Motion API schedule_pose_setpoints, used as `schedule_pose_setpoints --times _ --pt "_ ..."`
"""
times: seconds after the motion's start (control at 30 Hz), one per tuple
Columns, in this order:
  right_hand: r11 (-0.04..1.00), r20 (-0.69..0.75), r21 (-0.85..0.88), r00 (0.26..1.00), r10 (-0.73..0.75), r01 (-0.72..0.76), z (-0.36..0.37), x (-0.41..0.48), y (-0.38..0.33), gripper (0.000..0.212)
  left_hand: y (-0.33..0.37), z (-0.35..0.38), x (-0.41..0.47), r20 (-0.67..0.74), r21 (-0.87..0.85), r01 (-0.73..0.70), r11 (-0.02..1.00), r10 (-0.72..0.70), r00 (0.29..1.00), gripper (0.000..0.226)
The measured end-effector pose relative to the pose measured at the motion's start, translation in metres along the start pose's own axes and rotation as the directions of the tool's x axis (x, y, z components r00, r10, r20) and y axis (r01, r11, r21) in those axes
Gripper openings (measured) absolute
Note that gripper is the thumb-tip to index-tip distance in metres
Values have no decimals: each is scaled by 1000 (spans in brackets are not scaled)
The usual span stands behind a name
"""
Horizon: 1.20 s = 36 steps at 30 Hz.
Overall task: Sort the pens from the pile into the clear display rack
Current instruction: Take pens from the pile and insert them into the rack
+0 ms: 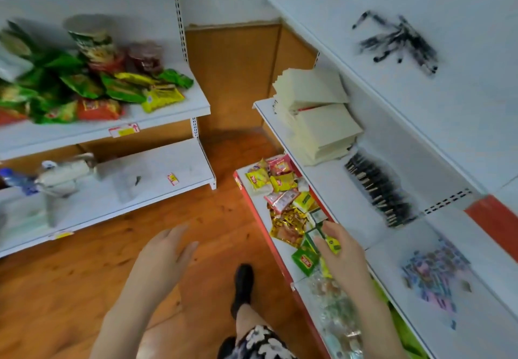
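The left hand, at 7 o'clock in the view, hangs over the wooden floor with fingers straight and loosely spread, holding nothing. The right hand, at 5 o'clock, is likewise open, its fingers stretched out above the snack packets on the lowest right shelf; whether the fingertips touch a packet cannot be told through the blur. Between the hands, at 6 o'clock, a black shoe stands on the floor. At 3 o'clock, on the middle right shelf, a row of dark pens lies side by side; any clear rack around them cannot be made out. The loose pile of pens lies at 2 o'clock on the top right shelf, well apart from both hands. Below that shelf sits a stack of cream notebooks. At 10 o'clock, green and yellow snack bags heap on the left shelving.
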State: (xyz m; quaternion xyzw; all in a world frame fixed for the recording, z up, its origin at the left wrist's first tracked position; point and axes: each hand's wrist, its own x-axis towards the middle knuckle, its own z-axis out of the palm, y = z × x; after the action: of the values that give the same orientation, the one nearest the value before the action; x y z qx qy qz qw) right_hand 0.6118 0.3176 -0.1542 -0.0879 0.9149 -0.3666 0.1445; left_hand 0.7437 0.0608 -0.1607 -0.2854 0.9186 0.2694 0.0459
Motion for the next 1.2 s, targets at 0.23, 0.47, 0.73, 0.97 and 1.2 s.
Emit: schedule_pose_setpoints --times 0.23,0.47,0.73,0.97,1.2 --pt "999 -65 42 998 20 -18 18 99 -30 30 3 -17 107 -36 -61 43 997 -46 998 47" --pt "993 -102 109 995 -25 36 31 218 -94 29 30 -50 235 -73 -91 -24 996 17 997 42" --pt "992 -126 124 992 2 14 45 305 -134 27 47 -72 347 -1 -72 -155 985 155 988 39" --pt "974 -363 150 907 215 -170 60 360 -155 30 82 -99 476 119 2 -477 879 473 873 40" --pt "902 -567 229 703 429 -365 57 346 -181 28 145 -109 524 270 -90 -767 635 757 595 37"
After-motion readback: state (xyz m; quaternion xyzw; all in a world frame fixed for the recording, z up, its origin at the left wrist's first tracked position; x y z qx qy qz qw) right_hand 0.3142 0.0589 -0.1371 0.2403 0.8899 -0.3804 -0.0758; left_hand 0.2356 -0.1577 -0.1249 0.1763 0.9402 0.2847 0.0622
